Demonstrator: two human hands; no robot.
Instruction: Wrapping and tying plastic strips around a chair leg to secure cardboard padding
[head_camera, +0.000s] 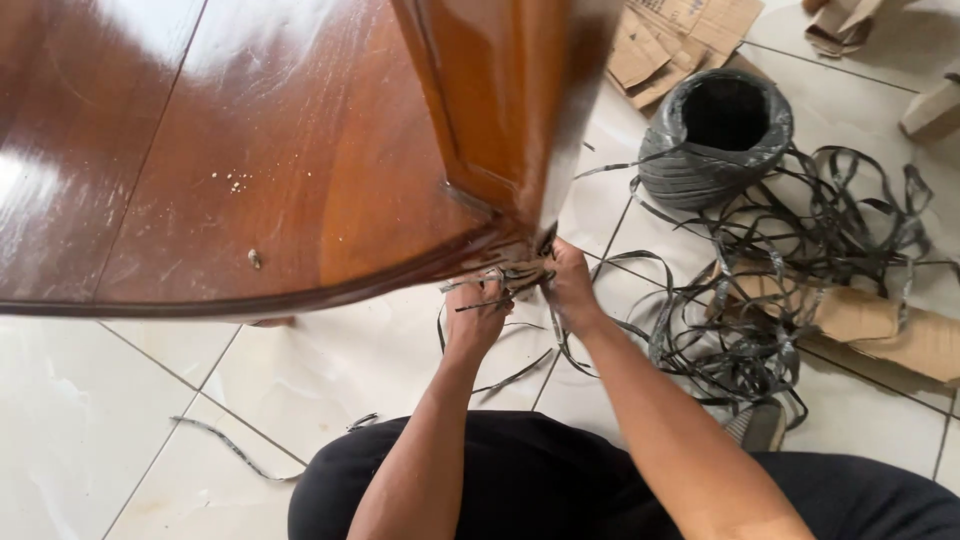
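Observation:
A glossy brown wooden tabletop (230, 150) lies on its side or upturned, with a wooden leg (500, 100) rising from it. At the corner below the leg, my left hand (476, 312) and my right hand (570, 285) both grip ends of black plastic strapping band (510, 283), bunched between them against the wood edge. The strap trails from my hands to a tangled heap (760, 320) on the floor. A dark roll of the same strap (715, 135) stands beyond the heap.
White tiled floor (90, 420) runs beneath everything. Cardboard pieces (680, 40) lie at the top, and another cardboard piece (880, 325) sits under the tangle at right. A loose strap offcut (235, 450) lies at lower left. My dark trousers (540, 480) fill the bottom.

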